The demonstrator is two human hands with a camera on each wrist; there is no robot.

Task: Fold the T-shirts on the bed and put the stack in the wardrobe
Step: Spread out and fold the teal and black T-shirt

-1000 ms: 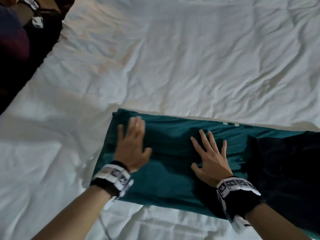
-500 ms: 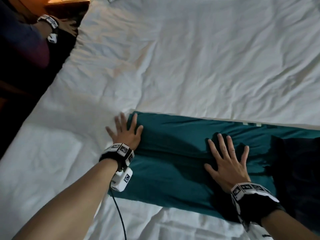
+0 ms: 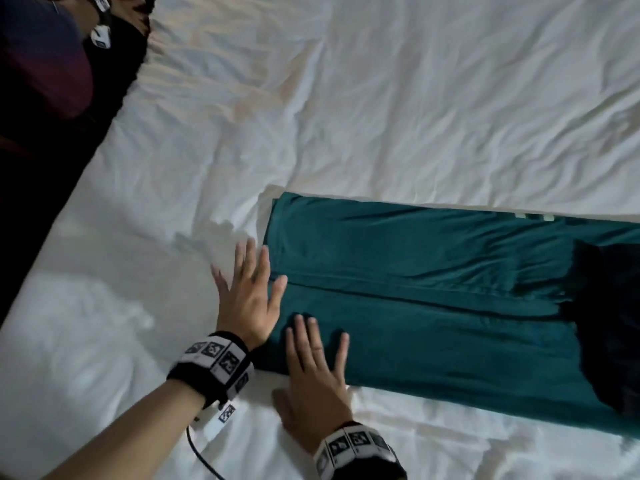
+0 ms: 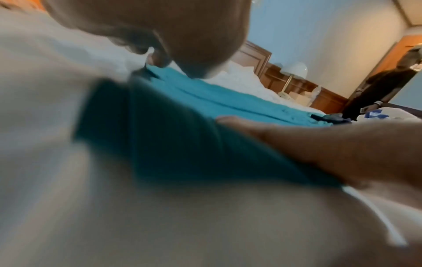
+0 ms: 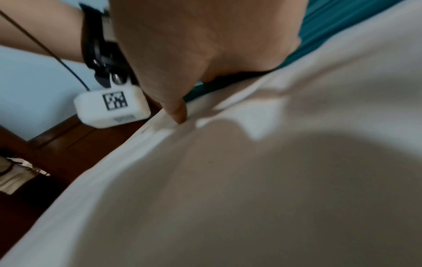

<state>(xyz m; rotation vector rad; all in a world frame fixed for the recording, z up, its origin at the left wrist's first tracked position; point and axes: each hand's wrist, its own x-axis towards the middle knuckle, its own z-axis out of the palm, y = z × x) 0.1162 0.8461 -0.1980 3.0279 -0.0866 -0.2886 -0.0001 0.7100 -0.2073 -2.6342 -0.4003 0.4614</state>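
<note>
A teal T-shirt (image 3: 433,289) lies folded into a long strip across the white bed (image 3: 381,116), with a seam running along its middle. My left hand (image 3: 249,292) lies flat with spread fingers at the strip's left end, mostly on the sheet and touching the shirt's edge. Flat on the shirt's near left corner rests my right hand (image 3: 315,368), its thumb on the sheet. The left wrist view shows the teal shirt (image 4: 182,144) with my right hand (image 4: 319,144) on it. In the right wrist view my thumb (image 5: 175,108) presses the sheet beside the teal edge (image 5: 331,21).
A dark shadow or garment (image 3: 609,323) covers the shirt's right end. Another person (image 3: 45,81) in dark clothes stands at the bed's left edge, top left. A wooden headboard and lamp (image 4: 294,72) show beyond the bed. A cable (image 3: 204,459) hangs from my left wrist.
My right hand slid left from the shirt's middle to its near left corner. My left hand moved off the shirt's left end onto the sheet beside it.
</note>
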